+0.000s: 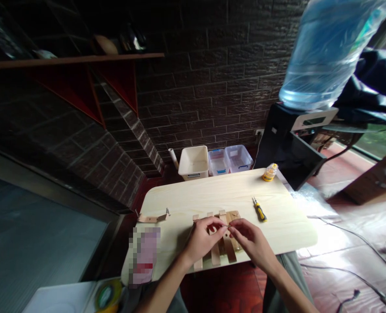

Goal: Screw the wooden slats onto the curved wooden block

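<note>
Both hands meet above a slatted wooden piece (216,254) near the front edge of the pale table (179,195). My left hand (209,234) pinches one end of something small and thin, perhaps a screw. My right hand (245,234) has its fingertips closed at the other end of it. The small thing is too tiny to name surely. Right of the hands lies a yellow and black screwdriver (260,210). A separate wooden strip (152,218) with screws standing at its ends rests at the table's left.
A small yellow-based container (270,172) stands at the table's back right corner. A pixelated pinkish object (145,256) lies at the left front. Beyond the table are a cream bin (194,161) and clear bins (238,158). A water dispenser (277,143) stands behind at right.
</note>
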`<act>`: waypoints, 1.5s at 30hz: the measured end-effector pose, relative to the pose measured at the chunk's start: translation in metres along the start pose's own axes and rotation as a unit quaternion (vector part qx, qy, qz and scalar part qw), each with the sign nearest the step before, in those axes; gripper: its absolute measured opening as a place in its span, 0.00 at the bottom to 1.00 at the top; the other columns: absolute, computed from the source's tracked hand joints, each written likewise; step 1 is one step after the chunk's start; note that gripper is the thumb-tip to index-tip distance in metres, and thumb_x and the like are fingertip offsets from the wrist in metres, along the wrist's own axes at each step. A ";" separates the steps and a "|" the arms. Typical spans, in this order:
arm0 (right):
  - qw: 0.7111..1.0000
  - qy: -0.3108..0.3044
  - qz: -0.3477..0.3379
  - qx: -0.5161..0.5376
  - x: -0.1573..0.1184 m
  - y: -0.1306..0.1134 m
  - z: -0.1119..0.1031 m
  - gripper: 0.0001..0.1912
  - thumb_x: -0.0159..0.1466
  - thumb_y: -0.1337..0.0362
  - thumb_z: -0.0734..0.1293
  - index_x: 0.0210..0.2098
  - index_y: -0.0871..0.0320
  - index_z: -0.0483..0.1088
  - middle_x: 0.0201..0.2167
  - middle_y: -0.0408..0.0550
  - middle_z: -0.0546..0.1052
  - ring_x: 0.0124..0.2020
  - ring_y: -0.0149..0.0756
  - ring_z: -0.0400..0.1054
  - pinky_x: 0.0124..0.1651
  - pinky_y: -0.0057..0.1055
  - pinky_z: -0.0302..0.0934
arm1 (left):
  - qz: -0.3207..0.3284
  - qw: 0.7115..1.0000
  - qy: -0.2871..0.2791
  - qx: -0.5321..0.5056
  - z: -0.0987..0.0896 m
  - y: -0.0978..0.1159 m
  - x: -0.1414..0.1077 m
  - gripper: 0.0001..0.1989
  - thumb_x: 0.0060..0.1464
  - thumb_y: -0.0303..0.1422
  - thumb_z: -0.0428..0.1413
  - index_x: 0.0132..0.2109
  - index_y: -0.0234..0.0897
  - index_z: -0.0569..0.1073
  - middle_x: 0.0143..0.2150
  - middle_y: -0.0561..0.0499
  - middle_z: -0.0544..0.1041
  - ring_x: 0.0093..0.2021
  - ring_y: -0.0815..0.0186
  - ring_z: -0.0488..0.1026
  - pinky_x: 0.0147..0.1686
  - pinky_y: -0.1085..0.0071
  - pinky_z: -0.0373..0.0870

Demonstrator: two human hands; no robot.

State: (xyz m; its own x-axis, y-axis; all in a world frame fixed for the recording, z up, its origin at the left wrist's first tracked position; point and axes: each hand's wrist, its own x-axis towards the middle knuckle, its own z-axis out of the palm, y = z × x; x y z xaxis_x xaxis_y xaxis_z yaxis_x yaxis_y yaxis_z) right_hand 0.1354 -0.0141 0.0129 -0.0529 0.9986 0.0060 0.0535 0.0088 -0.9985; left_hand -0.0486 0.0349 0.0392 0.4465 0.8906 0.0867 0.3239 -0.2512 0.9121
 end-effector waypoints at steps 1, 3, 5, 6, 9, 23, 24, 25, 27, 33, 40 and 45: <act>1.000 -0.001 0.004 0.008 0.002 0.002 -0.001 0.15 0.64 0.53 0.67 0.43 0.56 0.72 0.40 0.49 0.78 0.40 0.40 0.74 0.44 0.33 0.68 | -0.002 1.000 -0.004 -0.002 0.001 -0.003 0.001 0.08 0.57 0.35 0.57 0.40 0.37 0.79 0.36 0.49 0.79 0.36 0.66 0.74 0.38 0.72 0.70; 1.000 0.003 0.008 0.018 0.004 0.006 -0.003 0.15 0.63 0.53 0.67 0.43 0.56 0.72 0.41 0.50 0.78 0.42 0.40 0.73 0.46 0.34 0.67 | -0.005 1.000 -0.008 -0.002 0.003 -0.007 0.004 0.08 0.57 0.35 0.57 0.40 0.37 0.78 0.36 0.49 0.79 0.36 0.67 0.74 0.39 0.72 0.70; 1.000 0.008 0.009 0.014 0.006 0.010 -0.004 0.14 0.63 0.53 0.68 0.43 0.56 0.73 0.41 0.50 0.78 0.42 0.40 0.73 0.46 0.34 0.67 | -0.008 1.000 -0.007 0.002 0.004 -0.012 0.006 0.08 0.56 0.35 0.58 0.40 0.37 0.78 0.36 0.49 0.79 0.35 0.67 0.74 0.38 0.72 0.70; 1.000 0.010 0.010 0.010 0.007 0.011 -0.004 0.14 0.63 0.53 0.68 0.42 0.56 0.73 0.40 0.50 0.78 0.42 0.40 0.73 0.45 0.33 0.67 | -0.011 1.000 -0.006 0.004 0.004 -0.014 0.007 0.08 0.56 0.35 0.58 0.40 0.37 0.78 0.36 0.50 0.79 0.34 0.67 0.73 0.37 0.72 0.69; 1.000 0.010 0.015 0.005 0.011 0.016 -0.004 0.14 0.62 0.53 0.68 0.42 0.56 0.73 0.39 0.49 0.78 0.41 0.40 0.73 0.44 0.33 0.67 | -0.018 1.000 -0.011 0.006 0.005 -0.020 0.010 0.08 0.56 0.35 0.58 0.40 0.37 0.78 0.36 0.50 0.79 0.35 0.67 0.73 0.37 0.73 0.69; 0.999 0.028 0.014 -0.023 0.029 0.036 -0.012 0.16 0.63 0.52 0.66 0.42 0.57 0.73 0.40 0.52 0.79 0.42 0.42 0.73 0.47 0.37 0.68 | -0.036 0.991 -0.023 0.126 -0.006 -0.034 0.007 0.08 0.52 0.31 0.58 0.41 0.41 0.77 0.33 0.52 0.77 0.30 0.68 0.71 0.32 0.73 0.68; 0.999 0.030 0.007 -0.042 0.030 0.037 -0.012 0.16 0.63 0.52 0.65 0.42 0.57 0.73 0.40 0.52 0.79 0.40 0.41 0.74 0.46 0.37 0.69 | -0.030 0.989 -0.023 0.145 -0.006 -0.034 0.006 0.08 0.52 0.30 0.58 0.41 0.41 0.77 0.33 0.53 0.77 0.30 0.68 0.71 0.32 0.73 0.67; 0.998 0.031 0.001 -0.060 0.031 0.039 -0.010 0.16 0.63 0.52 0.65 0.42 0.57 0.73 0.39 0.52 0.79 0.39 0.41 0.74 0.44 0.36 0.69 | -0.024 0.986 -0.022 0.161 -0.005 -0.035 0.005 0.08 0.52 0.29 0.58 0.41 0.42 0.77 0.33 0.53 0.76 0.31 0.68 0.70 0.32 0.73 0.67; 0.996 0.030 -0.013 -0.086 0.033 0.043 -0.007 0.16 0.63 0.51 0.65 0.41 0.56 0.73 0.39 0.52 0.79 0.38 0.40 0.73 0.41 0.35 0.70 | -0.010 0.982 -0.017 0.186 -0.002 -0.035 0.005 0.08 0.51 0.28 0.58 0.40 0.42 0.77 0.34 0.53 0.76 0.31 0.67 0.70 0.34 0.72 0.68; 0.993 0.000 -0.050 -0.109 0.034 0.049 0.002 0.15 0.65 0.52 0.63 0.44 0.55 0.70 0.38 0.49 0.78 0.35 0.36 0.73 0.36 0.30 0.68 | 0.031 0.967 -0.025 0.253 0.004 -0.035 0.007 0.07 0.53 0.31 0.59 0.40 0.42 0.76 0.40 0.51 0.77 0.38 0.64 0.73 0.40 0.69 0.68; 0.975 0.015 -0.075 -0.207 0.037 0.057 0.007 0.14 0.66 0.52 0.61 0.41 0.54 0.71 0.34 0.46 0.76 0.32 0.35 0.72 0.37 0.30 0.66 | 0.046 0.955 -0.042 0.289 0.004 -0.038 0.005 0.07 0.53 0.31 0.59 0.41 0.42 0.76 0.42 0.51 0.77 0.42 0.62 0.73 0.43 0.67 0.68; 0.970 0.013 -0.088 -0.225 0.036 0.059 0.005 0.13 0.66 0.53 0.61 0.41 0.54 0.70 0.35 0.47 0.75 0.32 0.36 0.71 0.37 0.31 0.65 | 0.055 0.956 -0.053 0.285 0.005 -0.039 0.006 0.08 0.53 0.32 0.59 0.42 0.42 0.76 0.44 0.50 0.77 0.43 0.62 0.73 0.43 0.67 0.69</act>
State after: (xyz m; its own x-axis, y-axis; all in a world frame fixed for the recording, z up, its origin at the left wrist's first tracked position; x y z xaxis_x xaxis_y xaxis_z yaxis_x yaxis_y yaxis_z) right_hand 0.1319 0.0219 -0.0461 -0.0757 0.9803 0.1825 0.4756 0.1963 -0.8575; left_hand -0.0546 0.0479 0.0025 0.5759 0.8112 0.1016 0.6580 -0.5336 0.5313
